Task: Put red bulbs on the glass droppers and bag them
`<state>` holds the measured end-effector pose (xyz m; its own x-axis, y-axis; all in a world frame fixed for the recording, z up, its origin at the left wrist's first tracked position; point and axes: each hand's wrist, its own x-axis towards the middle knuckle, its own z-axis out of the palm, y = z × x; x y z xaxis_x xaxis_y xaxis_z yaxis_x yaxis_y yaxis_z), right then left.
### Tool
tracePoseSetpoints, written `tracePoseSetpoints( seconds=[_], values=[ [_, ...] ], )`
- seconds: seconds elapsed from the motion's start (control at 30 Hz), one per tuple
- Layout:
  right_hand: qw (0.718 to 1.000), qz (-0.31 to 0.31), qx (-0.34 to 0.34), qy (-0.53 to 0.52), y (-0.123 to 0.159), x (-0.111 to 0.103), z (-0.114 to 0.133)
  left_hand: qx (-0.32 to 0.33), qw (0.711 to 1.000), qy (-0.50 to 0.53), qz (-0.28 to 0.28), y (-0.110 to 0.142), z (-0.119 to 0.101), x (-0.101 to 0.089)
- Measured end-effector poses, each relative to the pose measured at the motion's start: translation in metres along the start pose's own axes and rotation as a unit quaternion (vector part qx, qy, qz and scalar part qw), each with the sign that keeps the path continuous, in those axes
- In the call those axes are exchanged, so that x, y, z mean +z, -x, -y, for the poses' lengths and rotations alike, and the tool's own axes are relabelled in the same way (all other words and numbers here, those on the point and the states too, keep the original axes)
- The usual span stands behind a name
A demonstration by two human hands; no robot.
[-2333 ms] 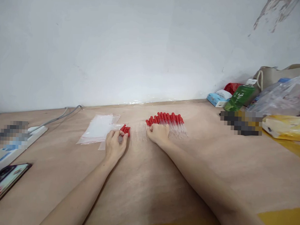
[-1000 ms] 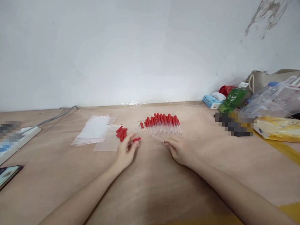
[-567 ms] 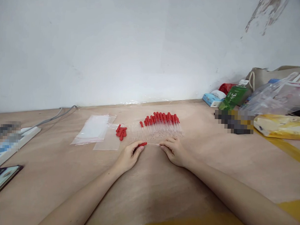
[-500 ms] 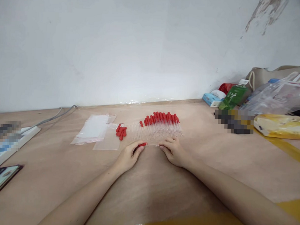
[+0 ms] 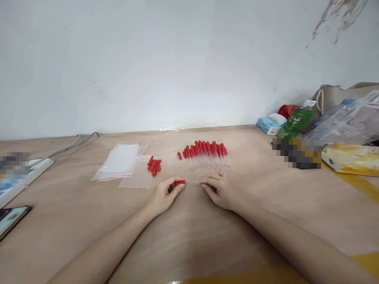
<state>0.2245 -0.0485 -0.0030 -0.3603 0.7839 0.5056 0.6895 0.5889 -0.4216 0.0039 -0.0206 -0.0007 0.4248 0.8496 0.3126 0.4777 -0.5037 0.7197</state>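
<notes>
Inward they've come since a second ago: the left hand and right hand, then well apart at their fingertips, now face each other with the work strung between them. Left thumb and fingers pinch a red rubber bulb, its end poking out toward the right; right fingertips grip the far end of a clear dropper tube, held level just above or on the table. Bulb and tube now run in one line, and they look to be meeting end to end! So the two parts appear to be at the joining point, though how deep the tube sits I can't tell.

Just beyond, capped droppers lie in a close fan, red ends away from the person, with bare tubes to their left. Further left comes a little heap of loose bulbs, right beside the clear resealable bags. Both grips look firm, neither hand letting go.
</notes>
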Motion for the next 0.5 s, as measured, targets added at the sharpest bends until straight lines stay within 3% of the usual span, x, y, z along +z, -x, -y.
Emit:
tracePoseSetpoints(
  seconds=[0.27, 0.5],
  values=[
    [0.998, 0.042, -0.035, -0.025, -0.002, -0.001, 0.003, 0.045, 0.999, 0.001, -0.025, 0.000, 0.000, 0.000],
    [0.994, 0.045, -0.093, 0.042, -0.001, -0.009, -0.002, 0.102, 0.994, -0.016, 0.042, 0.005, -0.010, -0.005]
  ],
)
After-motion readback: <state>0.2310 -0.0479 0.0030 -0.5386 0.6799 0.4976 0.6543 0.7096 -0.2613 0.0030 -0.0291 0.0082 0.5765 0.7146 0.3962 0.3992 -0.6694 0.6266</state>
